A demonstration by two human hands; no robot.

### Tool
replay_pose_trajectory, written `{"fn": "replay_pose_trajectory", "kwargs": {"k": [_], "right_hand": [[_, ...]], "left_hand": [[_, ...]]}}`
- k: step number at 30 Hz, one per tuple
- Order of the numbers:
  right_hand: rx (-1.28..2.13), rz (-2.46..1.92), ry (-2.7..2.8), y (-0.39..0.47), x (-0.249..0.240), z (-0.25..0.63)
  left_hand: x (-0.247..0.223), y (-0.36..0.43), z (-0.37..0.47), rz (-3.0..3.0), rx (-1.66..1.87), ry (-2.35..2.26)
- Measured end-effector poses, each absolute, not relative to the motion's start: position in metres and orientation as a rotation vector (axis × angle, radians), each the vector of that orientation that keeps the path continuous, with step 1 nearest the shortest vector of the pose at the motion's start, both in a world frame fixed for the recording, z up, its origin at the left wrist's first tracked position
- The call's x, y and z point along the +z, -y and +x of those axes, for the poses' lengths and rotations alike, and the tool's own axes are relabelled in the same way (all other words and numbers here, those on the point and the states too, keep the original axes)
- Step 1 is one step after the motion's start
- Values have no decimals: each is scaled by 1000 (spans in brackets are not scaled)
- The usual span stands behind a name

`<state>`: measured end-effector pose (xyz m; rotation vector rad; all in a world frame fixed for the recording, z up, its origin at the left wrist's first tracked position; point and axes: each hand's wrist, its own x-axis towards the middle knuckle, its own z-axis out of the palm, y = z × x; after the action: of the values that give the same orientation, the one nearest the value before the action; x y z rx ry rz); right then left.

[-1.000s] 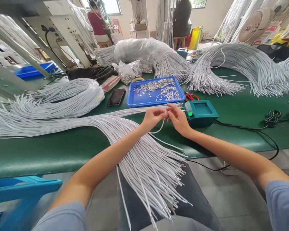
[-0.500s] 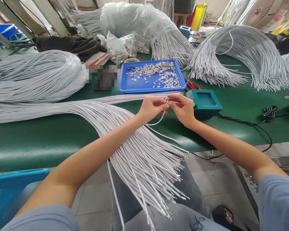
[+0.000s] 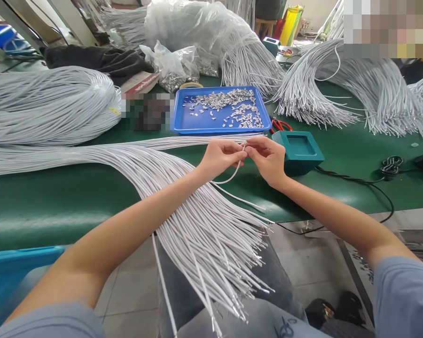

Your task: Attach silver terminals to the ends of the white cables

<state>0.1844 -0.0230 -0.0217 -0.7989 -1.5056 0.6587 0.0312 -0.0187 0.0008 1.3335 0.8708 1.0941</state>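
My left hand (image 3: 223,157) pinches a white cable (image 3: 235,172) close to its end, and the cable loops down and back under the wrist. Touching it, my right hand (image 3: 268,157) closes its thumb and fingers on the same cable end; any small part between the fingertips is too hidden to make out. A thick bundle of white cables (image 3: 197,220) passes beneath my left forearm, its stripped ends fanning over the table edge and my lap. Just behind my hands lies a blue tray (image 3: 197,123) with many small silver metal pieces (image 3: 229,99).
A green box-shaped device (image 3: 298,152) stands right of my right hand, its black cord (image 3: 352,176) trailing right. Red-handled pliers (image 3: 281,125) lie behind it. More cable bundles (image 3: 49,103) rest left and at the back, near plastic bags of metal parts (image 3: 172,70). A blue stool (image 3: 21,267) is lower left.
Both hands stay together at the cable end. My right fingers have closed in slightly, covering the tip that stuck out before. The view has shifted a little.
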Motion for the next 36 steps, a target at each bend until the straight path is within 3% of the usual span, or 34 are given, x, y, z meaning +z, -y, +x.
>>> {"fn": "replay_pose_trajectory", "kwargs": {"k": [22,36], "right_hand": [[932,-740,1419,21,-15,188],[889,-817,1477,16,-13,191]], "left_hand": [[-1,18,31,1441,1092,-880],[-2,17,33,1527,1099,-869]]}}
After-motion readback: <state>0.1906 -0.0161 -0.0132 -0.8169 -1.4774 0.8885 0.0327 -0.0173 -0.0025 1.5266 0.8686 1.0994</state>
